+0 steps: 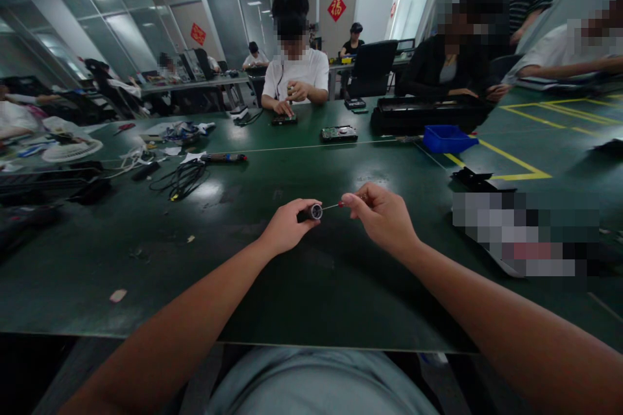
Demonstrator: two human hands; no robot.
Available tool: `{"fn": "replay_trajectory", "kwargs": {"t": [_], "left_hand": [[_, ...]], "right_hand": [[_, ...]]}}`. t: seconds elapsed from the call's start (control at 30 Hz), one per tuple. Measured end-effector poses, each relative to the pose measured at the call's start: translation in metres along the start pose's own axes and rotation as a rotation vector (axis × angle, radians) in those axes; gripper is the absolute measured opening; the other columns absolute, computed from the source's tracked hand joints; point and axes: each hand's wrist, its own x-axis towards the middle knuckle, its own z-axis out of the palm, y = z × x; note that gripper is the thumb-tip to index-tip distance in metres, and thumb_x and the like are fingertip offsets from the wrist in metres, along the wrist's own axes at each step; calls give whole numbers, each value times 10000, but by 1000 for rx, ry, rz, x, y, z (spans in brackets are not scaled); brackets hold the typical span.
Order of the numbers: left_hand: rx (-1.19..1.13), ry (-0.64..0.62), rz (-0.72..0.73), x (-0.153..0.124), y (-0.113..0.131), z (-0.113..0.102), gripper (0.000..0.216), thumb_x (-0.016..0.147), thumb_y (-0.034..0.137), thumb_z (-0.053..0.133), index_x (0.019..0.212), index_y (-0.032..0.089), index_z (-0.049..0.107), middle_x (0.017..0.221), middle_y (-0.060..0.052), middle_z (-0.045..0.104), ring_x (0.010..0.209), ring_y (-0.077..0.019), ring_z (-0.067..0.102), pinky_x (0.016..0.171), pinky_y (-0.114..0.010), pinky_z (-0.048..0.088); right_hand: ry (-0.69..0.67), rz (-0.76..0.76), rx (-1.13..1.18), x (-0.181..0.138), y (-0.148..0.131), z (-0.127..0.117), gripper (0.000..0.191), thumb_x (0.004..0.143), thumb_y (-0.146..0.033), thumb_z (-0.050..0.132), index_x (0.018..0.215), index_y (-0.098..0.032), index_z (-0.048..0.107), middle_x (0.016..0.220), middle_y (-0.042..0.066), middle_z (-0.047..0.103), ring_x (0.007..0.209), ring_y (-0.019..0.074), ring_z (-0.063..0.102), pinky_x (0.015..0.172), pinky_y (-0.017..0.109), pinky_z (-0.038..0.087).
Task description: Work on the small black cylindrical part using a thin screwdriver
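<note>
Over the dark green table (292,285), my left hand (287,225) is closed round a small black cylinder with a silver end (315,211). My right hand (382,215) pinches a thin metal bit with a red band (335,205) and holds its tip at the cylinder's silver end. Both hands hover just above the table top, close together near the middle.
A blue bin (446,138) and a black tray (423,115) stand at the far right. Circuit boards (339,133), cables (181,179), a screwdriver (224,157) and clutter lie at the back left. A person in white (295,74) works opposite; others sit at the right.
</note>
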Motion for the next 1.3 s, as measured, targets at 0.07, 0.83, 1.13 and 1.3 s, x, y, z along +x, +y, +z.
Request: {"fn": "replay_trajectory", "kwargs": {"t": [0.07,0.83,1.13,1.3], "left_hand": [[-1,-17,1,0,1,0,365,834,192,702,1196,230,670,1169,-56,678,1091,-226,614,1026,-416,457],[-23,20,47,0,-1,-2,391,841,172,714,1222,240,660,1176,-40,681,1112,-208,612,1032,-384,443],[-49,40,112,1,-5,0,391,837,175,734,1217,237,667,1196,-44,667,1130,-209,606,1047,-397,441],[-45,38,120,1,-6,0,394,843,182,727,1226,251,664,1187,-46,665,1126,-214,604,1042,-411,445]], "right_hand": [[11,-6,-16,0,-1,0,393,885,-548,614,672,-220,583,557,-15,621,493,127,522,505,264,360],[-83,-100,18,-2,-5,-2,273,986,-381,462,941,-208,668,678,4,639,618,161,609,598,299,436],[-53,-140,20,-3,-2,-2,262,958,-258,477,1180,-187,597,757,10,652,677,166,628,639,299,445],[-94,-164,-13,-4,-6,-4,316,1016,-384,406,985,-199,661,669,-3,610,603,153,597,592,294,416]]}}
